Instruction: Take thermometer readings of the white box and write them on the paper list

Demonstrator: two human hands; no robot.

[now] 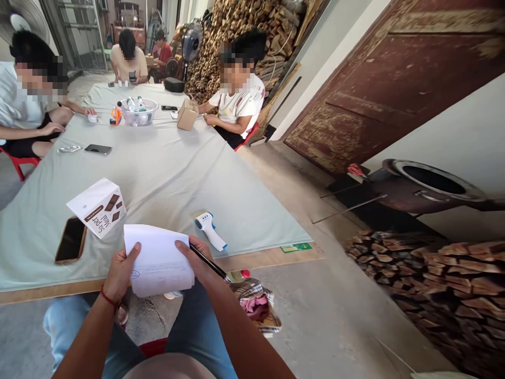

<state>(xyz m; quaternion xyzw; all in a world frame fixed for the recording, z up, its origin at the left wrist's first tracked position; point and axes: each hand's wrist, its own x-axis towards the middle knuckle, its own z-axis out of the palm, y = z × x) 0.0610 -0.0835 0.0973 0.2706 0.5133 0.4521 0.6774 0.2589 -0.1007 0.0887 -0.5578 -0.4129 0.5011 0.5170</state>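
A bent sheaf of white printed paper (160,260) is held up over the table's near edge, its lower part curling under. My left hand (121,268) grips its left side, thumb on top. On the right side, my right hand (195,258) pinches the paper with the thumb, and a black pen (207,262) is tucked in the same hand, pointing down to the right. Beyond the paper lies a white and blue infrared thermometer (211,230). Left of it are a white box with chocolate pictures (101,208) and a dark phone (71,240).
A pale green cloth covers the table (169,173). Farther back are a second phone (98,149), a clear basin of bottles (138,111) and a cardboard box (188,114). Several people sit around. A checked bag (258,305) is on the floor; stacked firewood (430,284) is at right.
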